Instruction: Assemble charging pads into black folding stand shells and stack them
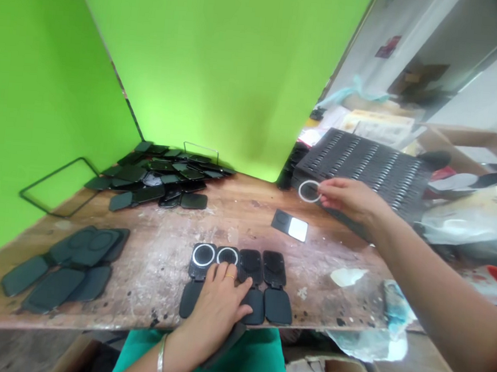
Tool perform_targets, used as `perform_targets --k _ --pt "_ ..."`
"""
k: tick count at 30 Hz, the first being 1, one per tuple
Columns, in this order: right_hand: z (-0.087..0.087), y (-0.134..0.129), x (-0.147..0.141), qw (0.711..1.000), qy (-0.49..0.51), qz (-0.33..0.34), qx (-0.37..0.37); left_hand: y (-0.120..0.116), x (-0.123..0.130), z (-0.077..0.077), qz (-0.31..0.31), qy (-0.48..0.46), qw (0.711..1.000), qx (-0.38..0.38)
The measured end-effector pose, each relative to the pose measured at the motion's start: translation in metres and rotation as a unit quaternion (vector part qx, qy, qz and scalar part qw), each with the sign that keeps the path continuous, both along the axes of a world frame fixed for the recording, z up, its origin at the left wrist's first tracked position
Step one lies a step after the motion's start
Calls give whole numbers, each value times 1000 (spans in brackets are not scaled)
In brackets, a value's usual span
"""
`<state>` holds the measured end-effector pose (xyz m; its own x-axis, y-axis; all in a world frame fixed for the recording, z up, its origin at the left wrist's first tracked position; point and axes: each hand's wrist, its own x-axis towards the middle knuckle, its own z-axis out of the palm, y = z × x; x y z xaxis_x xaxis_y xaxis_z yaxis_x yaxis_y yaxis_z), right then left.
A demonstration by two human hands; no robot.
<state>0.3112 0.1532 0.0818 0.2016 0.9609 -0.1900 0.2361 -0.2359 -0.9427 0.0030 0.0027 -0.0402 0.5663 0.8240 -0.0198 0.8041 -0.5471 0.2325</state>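
Note:
Between the thumb and fingers of my right hand (344,198) is a thin white ring (309,191), held up in front of the black slotted metal box. My left hand (221,301) lies with spread fingers over a row of black hinged two-panel pads (277,306) at the table's front edge. White rings (204,255) sit on the upper panels of the two left pads; the two on the right show bare round recesses. A dark flat piece (230,342) shows partly below my left palm; the rest of it is hidden.
Loose black panels (159,173) are heaped at the back left, and more hinged pads (67,269) lie at the front left. A small black-and-white card (289,225) lies mid-table. The slotted metal box (366,166) stands right, before green partitions (223,63).

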Motion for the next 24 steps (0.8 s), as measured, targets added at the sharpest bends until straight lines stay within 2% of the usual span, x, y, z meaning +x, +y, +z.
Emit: perform_targets --k 2,4,6,8,11,12,15,19,22,24 --pt "-10 -19 -14 998 47 41 -32 0 0 3 -1 -1 1000 -8" --pt "-24 -35 -28 996 38 77 -30 -1 0 7 -2 1 1000 -20" --pt "-42 -50 -45 992 -19 123 9 0 0 10 -3 3 999 -33" --pt "-65 -65 -63 976 -110 165 90 0 1 10 -3 3 999 -40" --pt "-100 -87 -86 912 -241 214 254 0 1 8 -2 -1 999 -32" --pt "-110 -94 -91 887 -272 236 288 -1 0 8 -3 -3 1000 -25" --pt "-134 -113 -102 835 -337 294 321 -1 0 6 -9 -9 1000 -11" --pt "-147 -125 -106 791 -393 322 341 -1 0 7 -16 -5 1000 -10" --pt "-149 -128 -106 764 -428 319 361 0 1 8 -16 -2 1000 -11" --pt "-147 -130 -105 758 -442 316 361 0 1 8 -14 -1 1000 -13"
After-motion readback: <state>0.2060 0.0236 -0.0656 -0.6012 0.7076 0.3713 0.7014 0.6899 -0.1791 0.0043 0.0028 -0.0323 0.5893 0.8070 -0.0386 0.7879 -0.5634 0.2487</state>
